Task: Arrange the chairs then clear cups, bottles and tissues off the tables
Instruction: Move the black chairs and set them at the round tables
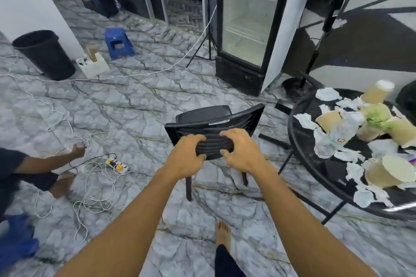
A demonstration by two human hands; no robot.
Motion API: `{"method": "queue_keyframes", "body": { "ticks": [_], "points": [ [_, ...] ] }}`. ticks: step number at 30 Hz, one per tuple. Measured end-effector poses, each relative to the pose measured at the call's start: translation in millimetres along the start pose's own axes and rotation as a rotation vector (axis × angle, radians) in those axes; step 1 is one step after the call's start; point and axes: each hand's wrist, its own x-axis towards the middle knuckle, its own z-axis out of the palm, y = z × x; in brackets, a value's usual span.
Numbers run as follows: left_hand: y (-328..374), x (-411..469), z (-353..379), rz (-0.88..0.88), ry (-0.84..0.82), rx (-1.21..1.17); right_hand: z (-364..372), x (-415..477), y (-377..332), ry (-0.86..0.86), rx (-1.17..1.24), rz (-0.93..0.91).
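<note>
Now both arms reach forward, nearly straight. The left hand (186, 153) and the right hand (239, 153) each close their grip around the top edge of the black chair (245, 119), which is near the round surface (301, 153), at its left. The bottle (342, 131) there has a red label, unreadable.

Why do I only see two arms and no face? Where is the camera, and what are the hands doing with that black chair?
The camera sits on the person's head and looks down, so you see only their own arms. The left hand and the right hand both grip the backrest of the black chair. At the right stands a round dark table, littered with paper cups, a clear plastic bottle and crumpled tissues.
</note>
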Motion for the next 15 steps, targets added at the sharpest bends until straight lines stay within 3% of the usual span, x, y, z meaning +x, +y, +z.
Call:
{"method": "queue_keyframes", "body": {
  "ticks": [4, 9, 12, 15],
  "points": [
    [-7, 85, -1, 0.077, 0.084, 0.23, -15, 73, 29, 0.062, -0.169, -0.036],
    [-24, 151, 14, 0.07, -0.048, 0.45, -14, 138, 76, -0.074, -0.395, -0.086],
    [-37, 160, 21, 0.179, 0.042, 0.529, -8, 156, 94, 0.086, -0.39, -0.147],
    [-47, 166, 21, 0.304, 0.112, 0.613, -13, 162, 93, 0.1, -0.387, -0.206]
  ]
}}
